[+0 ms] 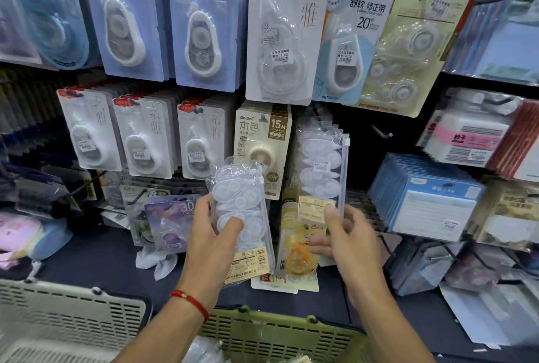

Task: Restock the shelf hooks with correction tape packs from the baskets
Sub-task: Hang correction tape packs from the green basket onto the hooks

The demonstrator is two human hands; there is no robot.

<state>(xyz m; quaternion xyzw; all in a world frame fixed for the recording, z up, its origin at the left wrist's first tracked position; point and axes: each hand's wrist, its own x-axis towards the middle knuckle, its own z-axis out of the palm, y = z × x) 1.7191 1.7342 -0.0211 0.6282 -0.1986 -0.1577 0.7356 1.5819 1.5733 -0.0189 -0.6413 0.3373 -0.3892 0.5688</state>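
1. My left hand (217, 234) grips a clear correction tape pack (243, 217), held off the hooks.
2. My right hand (347, 234) pinches the hanging pack (320, 170).
3. A beige carded pack (262, 141) hangs between them.
4. Green basket (280, 336) sits below.

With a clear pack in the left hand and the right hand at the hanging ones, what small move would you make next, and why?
Probably lift the left hand's clear pack up and right to the hook carrying the matching packs. The right hand already touches the bottom of that stack, so it can steady it. The held pack looks the same as those hanging.
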